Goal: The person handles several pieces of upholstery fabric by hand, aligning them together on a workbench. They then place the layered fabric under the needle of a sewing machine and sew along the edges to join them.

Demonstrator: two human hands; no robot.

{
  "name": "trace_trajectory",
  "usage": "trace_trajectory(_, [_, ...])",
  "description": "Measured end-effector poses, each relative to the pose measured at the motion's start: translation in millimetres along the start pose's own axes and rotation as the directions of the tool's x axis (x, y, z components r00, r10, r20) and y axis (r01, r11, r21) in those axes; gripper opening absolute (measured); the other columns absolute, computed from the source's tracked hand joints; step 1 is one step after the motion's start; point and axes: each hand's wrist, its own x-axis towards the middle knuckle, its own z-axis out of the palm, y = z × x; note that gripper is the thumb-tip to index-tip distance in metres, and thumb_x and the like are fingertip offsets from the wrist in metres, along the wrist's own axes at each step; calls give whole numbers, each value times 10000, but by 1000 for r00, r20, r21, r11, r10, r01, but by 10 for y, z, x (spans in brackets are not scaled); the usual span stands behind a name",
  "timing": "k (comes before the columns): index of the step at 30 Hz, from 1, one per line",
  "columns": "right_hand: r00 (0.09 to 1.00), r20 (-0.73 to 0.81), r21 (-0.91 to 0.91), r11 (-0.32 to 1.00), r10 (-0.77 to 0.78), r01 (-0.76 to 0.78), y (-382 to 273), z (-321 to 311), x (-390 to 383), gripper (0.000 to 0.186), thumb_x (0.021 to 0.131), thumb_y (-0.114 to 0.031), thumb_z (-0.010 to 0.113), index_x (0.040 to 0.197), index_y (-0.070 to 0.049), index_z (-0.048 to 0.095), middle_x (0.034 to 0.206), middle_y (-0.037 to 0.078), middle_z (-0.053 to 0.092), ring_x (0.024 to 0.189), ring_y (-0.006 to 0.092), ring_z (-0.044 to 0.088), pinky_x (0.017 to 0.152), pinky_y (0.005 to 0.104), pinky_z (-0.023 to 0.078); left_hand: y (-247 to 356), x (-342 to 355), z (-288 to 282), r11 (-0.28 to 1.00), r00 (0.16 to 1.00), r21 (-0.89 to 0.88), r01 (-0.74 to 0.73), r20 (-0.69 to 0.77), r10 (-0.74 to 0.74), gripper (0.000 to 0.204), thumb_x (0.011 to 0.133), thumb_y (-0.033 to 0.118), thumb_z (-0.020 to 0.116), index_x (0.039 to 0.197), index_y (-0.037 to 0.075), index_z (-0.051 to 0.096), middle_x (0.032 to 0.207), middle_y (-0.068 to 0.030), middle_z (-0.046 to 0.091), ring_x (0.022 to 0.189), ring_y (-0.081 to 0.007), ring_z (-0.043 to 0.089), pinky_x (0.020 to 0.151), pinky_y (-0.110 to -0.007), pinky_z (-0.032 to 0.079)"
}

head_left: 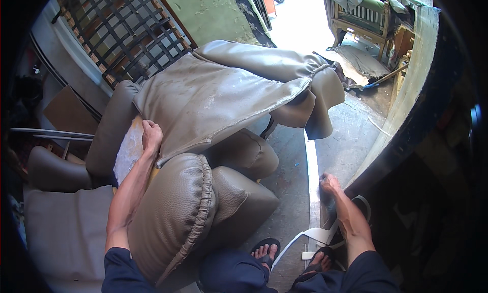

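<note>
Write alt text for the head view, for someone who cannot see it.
A person's left hand is at the edge of a loose brown cover on padded furniture, fingers curled. The right hand, also curled, appears beside a white strip on the floor; what it holds is unclear.
</note>
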Motion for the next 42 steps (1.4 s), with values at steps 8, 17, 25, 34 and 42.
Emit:
trace_trajectory(8, [1000,-8,-24,1000,-3,2,-2,2,-4,277,888,-255,632,1099,-118,747,1061,241,738,1048,395,704,921,450,550,9,-14,-22,1000,1000,1,6,2,-6,245,951,257,466,1172,152,480,1068,-229,678,1010,-457,653,873,-542,479])
trace_trajectory(17, [1000,16,-12,1000,10,-10,-70,-51,-43,306,888,-250,600,1119,-117,751,1114,230,732,1098,390,691,967,449,536,11,11,-9,1000,1000,12,16,1,-16,249,944,252,469,1171,151,480,1057,-221,682,1007,-457,657,880,-545,481])
trace_trajectory(25, [999,17,-13,1000,27,-27,-100,-65,-67,307,892,-252,597,1123,-119,749,1110,233,731,1091,397,693,963,456,538,-2,17,-11,1000,1000,19,3,1,-3,252,950,250,463,1181,148,474,1062,-233,682,1014,-460,656,890,-546,480])
trace_trajectory(34, [1000,6,-24,1000,-3,3,29,22,31,291,892,-253,618,1115,-118,748,1081,233,736,1065,400,698,945,453,542,10,1,-13,1000,1000,3,7,0,-7,246,950,257,465,1170,147,473,1064,-234,679,1008,-458,655,887,-543,476])
trace_trajectory(42, [1000,-11,-5,1000,8,-8,-8,9,1,266,898,-249,634,1104,-126,749,1052,238,739,1037,400,706,922,451,548,-10,15,1,1000,1000,11,2,-12,-2,249,942,267,475,1166,156,479,1042,-222,678,992,-455,655,874,-543,477])
